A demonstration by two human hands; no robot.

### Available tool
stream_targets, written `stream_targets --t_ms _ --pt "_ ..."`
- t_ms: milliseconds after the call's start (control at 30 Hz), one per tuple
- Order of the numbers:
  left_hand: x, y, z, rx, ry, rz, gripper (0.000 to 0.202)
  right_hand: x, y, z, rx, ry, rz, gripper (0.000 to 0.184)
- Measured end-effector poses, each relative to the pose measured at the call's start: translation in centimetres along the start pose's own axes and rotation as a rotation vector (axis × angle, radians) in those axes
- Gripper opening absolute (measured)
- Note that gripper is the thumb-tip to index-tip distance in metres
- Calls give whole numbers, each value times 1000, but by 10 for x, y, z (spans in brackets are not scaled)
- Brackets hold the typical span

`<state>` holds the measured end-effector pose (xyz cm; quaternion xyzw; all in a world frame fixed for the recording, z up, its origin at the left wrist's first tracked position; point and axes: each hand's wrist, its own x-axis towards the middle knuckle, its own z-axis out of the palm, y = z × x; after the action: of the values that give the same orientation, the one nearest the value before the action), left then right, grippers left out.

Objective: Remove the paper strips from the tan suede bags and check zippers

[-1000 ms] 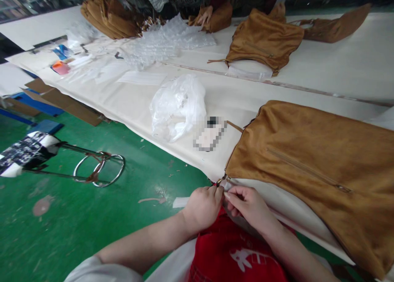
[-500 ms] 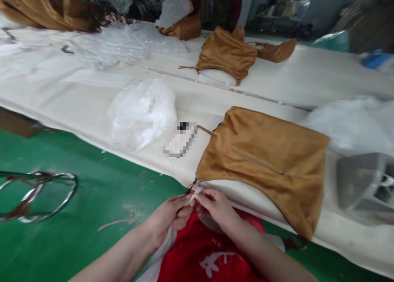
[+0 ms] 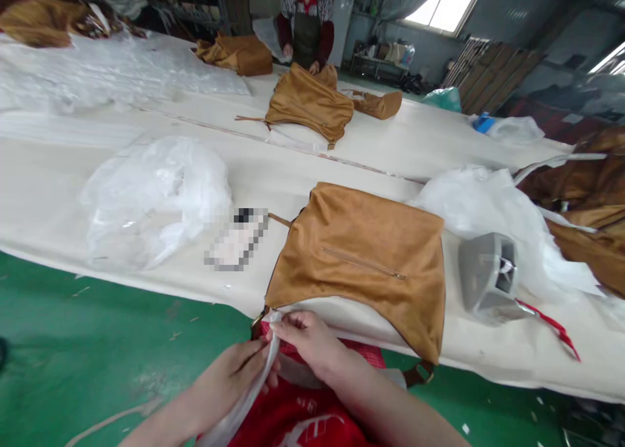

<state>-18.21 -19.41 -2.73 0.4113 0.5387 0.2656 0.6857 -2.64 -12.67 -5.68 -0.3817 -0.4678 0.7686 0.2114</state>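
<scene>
A tan shoulder bag [image 3: 361,252] lies on the white-covered table, a zipped pocket facing up and its curved opening toward me. At its near left corner is a metal ring fitting [image 3: 256,320]. My right hand [image 3: 310,339] pinches the top of a white wrapping strip [image 3: 261,375] beside that fitting. Lower down, my left hand [image 3: 241,365] has its fingers curled around the same strip, which trails toward my lap. What lies under the strip is hidden. A red apron [image 3: 293,414] shows beneath both hands.
Left of the bag lie a blurred-out phone [image 3: 237,242] and crumpled clear plastic [image 3: 161,200]. A grey tape dispenser [image 3: 488,274] and white wrapping [image 3: 478,200] sit at right. Across the table, a person [image 3: 307,24] stands behind another tan bag [image 3: 310,105].
The view has swung right and up. My left hand has slid lower along the strip, exposing a longer length of it; my right hand still pinches near the bag's corner.
</scene>
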Motion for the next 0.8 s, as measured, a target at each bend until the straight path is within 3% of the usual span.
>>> stream_targets --t_ms 67,133,233,333,367,500,567,667,800 --pt "-3 13 -22 147 84 83 47 0 -2 -2 -1 97 -38 45" --pt "-1 24 -44 198 262 182 47 -3 -11 -4 -81 149 -55 43" --pt "13 39 -66 234 468 335 43 -16 -34 -12 -427 179 -141 34" --pt "42 50 -69 238 443 405 41 -31 -54 -30 -871 277 -392 11" --pt "53 52 -67 243 426 419 41 -33 -56 -38 -1015 348 -469 14" --pt "94 54 -52 268 451 431 41 -30 -39 -68 -1443 611 -537 73" --pt "105 53 -48 256 501 430 41 -22 -28 -78 -1538 681 -537 78" --pt "109 49 -47 224 517 453 41 -11 -27 -86 -1607 704 -533 67" --pt "102 43 -53 170 481 471 44 -5 -61 -104 -1446 703 -541 41"
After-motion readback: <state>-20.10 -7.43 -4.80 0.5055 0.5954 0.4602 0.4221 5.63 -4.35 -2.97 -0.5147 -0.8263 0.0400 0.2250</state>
